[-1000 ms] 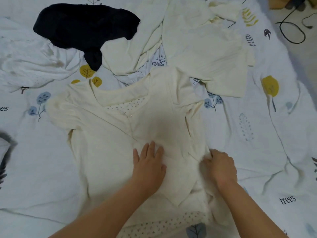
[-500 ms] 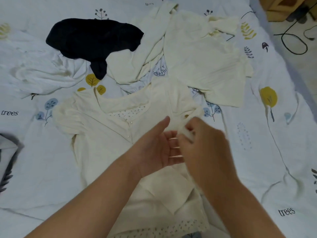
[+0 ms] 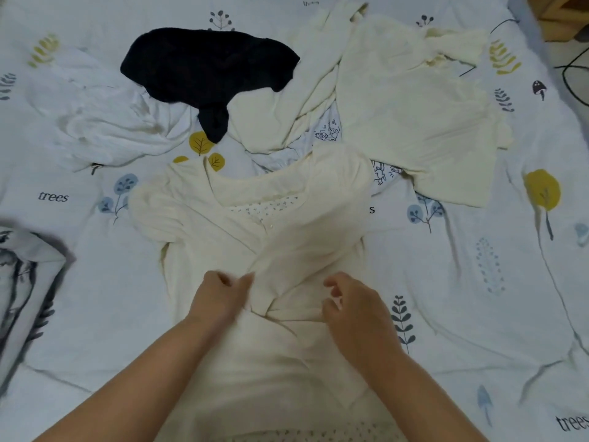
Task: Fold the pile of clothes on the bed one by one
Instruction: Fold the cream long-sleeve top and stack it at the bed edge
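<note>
- Cream top lies flat on the bedsheet, directly below the black garment.
- Left hand pinches a fold of the top at mid-body.
- Right hand grips the same folded flap, beside the left.
- Other cream clothes lie right of the black garment.

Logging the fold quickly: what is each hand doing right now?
Left hand: pinches a fold of the cream top.
Right hand: fingers curled at the same fold; grip cannot be told.

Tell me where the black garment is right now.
In the head view, the black garment lies crumpled at the upper left of the bed, between a white cloth and a cream garment.
</note>
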Motion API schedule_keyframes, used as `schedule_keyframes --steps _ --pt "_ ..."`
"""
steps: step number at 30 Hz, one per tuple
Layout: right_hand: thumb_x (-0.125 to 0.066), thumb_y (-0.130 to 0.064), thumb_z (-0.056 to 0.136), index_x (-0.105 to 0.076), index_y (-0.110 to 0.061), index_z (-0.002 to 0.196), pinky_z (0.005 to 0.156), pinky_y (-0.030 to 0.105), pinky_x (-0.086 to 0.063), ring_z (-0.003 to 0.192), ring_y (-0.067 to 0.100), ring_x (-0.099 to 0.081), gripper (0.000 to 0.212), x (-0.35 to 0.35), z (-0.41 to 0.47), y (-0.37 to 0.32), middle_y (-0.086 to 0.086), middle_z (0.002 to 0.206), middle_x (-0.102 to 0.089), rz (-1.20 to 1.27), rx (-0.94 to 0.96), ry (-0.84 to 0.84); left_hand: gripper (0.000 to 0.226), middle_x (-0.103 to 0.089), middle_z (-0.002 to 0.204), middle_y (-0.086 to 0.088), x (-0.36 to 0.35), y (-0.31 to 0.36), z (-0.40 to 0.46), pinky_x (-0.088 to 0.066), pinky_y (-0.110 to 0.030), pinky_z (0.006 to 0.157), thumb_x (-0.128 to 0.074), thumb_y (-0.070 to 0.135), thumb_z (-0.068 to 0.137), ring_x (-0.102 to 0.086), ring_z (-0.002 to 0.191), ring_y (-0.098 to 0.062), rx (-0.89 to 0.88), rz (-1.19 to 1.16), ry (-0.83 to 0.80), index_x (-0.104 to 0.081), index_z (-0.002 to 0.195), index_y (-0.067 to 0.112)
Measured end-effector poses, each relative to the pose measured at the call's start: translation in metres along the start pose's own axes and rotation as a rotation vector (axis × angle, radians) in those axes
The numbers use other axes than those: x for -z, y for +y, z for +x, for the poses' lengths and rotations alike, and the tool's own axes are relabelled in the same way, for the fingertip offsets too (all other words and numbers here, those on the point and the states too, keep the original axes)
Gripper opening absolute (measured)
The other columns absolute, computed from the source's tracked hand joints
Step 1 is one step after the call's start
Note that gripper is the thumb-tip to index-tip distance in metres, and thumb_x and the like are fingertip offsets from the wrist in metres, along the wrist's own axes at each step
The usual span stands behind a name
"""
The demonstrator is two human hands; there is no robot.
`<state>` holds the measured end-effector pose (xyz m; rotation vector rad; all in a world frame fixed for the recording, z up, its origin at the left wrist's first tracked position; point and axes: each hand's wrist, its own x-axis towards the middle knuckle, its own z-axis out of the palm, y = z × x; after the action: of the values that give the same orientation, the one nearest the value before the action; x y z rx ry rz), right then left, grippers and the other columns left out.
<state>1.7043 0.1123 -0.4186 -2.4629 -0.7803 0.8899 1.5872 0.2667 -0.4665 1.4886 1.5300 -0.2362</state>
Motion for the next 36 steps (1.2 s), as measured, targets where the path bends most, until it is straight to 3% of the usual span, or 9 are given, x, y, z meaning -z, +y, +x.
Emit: schedule_keyframes --steps 5,9,13,16,23,28,31,33,36 --pt "-0.044 -0.006 0.089 -0.038 -0.020 0.139 0.082 0.033 -0.035 0.108 0.029 -0.043 0.053 0.007 0.059 0.025 0.013 0.119 -0.044 -0.157 -0.020 0.204 0.055 -0.060 0.095 -0.015 -0.018 -0.009 -0.010 -0.046 -0.034 0.071 -0.064 0.045 0.082 -0.062 0.095 -0.033 0.046 0.178 -0.157 -0.054 0.111 -0.001" --pt "-0.044 -0.019 0.096 -0.024 -0.027 0.147 0.079 0.036 -0.038 0.099 0.029 -0.043 0.056 0.015 0.106 0.021 0.014 0.112 -0.037 -0.219 0.048 0.259 0.008 -0.057 0.073 -0.007 -0.011 -0.012 -0.012 -0.045 -0.025 0.052 -0.064 0.011 0.081 -0.055 0.056 -0.017 0.052 0.008 -0.230 -0.056 0.081 0.009" --pt "-0.037 -0.025 0.099 -0.052 -0.011 0.125 0.080 0.037 -0.038 0.108 0.035 -0.044 0.033 0.027 0.143 0.020 0.021 0.114 -0.044 -0.474 -0.030 0.195 0.023 -0.057 0.074 -0.004 0.007 -0.016 -0.010 -0.048 -0.018 0.045 -0.048 -0.009 0.079 -0.055 0.060 -0.010 0.012 -0.124 -0.316 -0.060 0.085 0.010" --pt "-0.039 -0.020 0.097 -0.054 -0.005 0.117 0.085 0.041 -0.040 0.113 0.038 -0.043 0.030 0.045 0.162 0.023 0.023 0.116 -0.046 -0.532 -0.088 0.266 0.031 -0.060 0.069 -0.002 0.020 -0.022 -0.009 -0.041 -0.015 0.042 -0.041 -0.015 0.077 -0.055 0.050 -0.003 0.003 -0.147 -0.354 -0.063 0.085 0.006" --pt "-0.043 -0.022 0.095 -0.046 -0.001 0.123 0.092 0.046 -0.037 0.119 0.043 -0.039 0.035 0.057 0.177 0.033 0.029 0.127 -0.039 -0.360 -0.185 0.339 0.026 -0.050 0.064 -0.001 0.026 -0.035 0.005 -0.040 -0.027 0.063 -0.040 0.003 0.088 -0.048 0.061 -0.016 -0.075 0.207 -0.185 -0.050 0.066 0.014" --pt "-0.054 -0.019 0.087 -0.038 0.000 0.129 0.087 0.049 -0.036 0.114 0.041 -0.042 0.049 0.033 0.144 0.014 0.028 0.122 -0.043 -0.380 -0.122 0.549 0.040 -0.066 0.067 0.000 0.035 -0.037 -0.002 -0.052 -0.024 0.054 -0.032 -0.005 0.089 -0.061 0.057 -0.009 0.129 -0.317 -0.326 -0.068 0.087 0.012" --pt "-0.047 -0.032 0.093 -0.035 -0.007 0.124 0.077 0.041 -0.039 0.102 0.040 -0.054 0.042 0.002 0.111 0.004 0.023 0.110 -0.056 -0.208 -0.128 0.250 0.018 -0.059 0.066 0.004 0.036 -0.044 -0.001 -0.039 -0.023 0.053 -0.050 0.022 0.089 -0.055 0.061 -0.012 -0.029 0.112 -0.036 -0.058 0.074 0.016" --pt "-0.046 -0.033 0.094 -0.028 -0.009 0.128 0.076 0.035 -0.034 0.104 0.037 -0.056 0.045 -0.016 0.097 -0.001 0.020 0.114 -0.058 -0.010 -0.219 0.028 0.029 -0.057 0.068 0.006 0.033 -0.046 -0.005 -0.036 -0.024 0.056 -0.054 0.045 0.085 -0.053 0.064 -0.009 -0.057 0.335 0.030 -0.052 0.072 0.019" --pt "-0.051 -0.020 0.092 -0.022 -0.012 0.139 0.079 0.033 -0.036 0.105 0.033 -0.055 0.055 -0.027 0.094 -0.006 0.014 0.117 -0.058 0.244 -0.234 0.150 0.031 -0.059 0.067 0.002 0.030 -0.046 -0.010 -0.045 -0.029 0.062 -0.056 0.042 0.084 -0.054 0.061 -0.014 -0.032 0.368 -0.100 -0.057 0.076 0.013"
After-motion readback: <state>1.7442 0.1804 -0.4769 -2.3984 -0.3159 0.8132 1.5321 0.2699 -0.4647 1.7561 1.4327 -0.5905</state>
